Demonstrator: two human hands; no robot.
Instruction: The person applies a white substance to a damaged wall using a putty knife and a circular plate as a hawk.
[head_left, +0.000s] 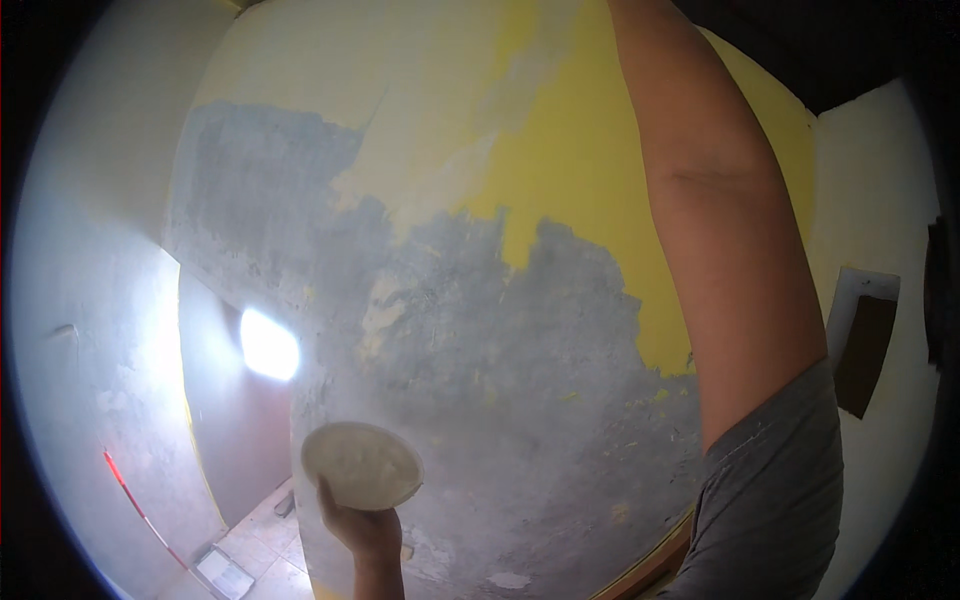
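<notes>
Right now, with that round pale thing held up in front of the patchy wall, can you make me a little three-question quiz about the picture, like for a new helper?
1. Which hand holds the round pale dish?
2. True or false: the right hand can be seen in the picture.
3. What colours is the pole at the picture's left?
A) green and black
B) red and white
C) all blue

Key:
1. The left hand.
2. False: the right arm goes up past the top edge, so its hand is out of view.
3. B
</notes>
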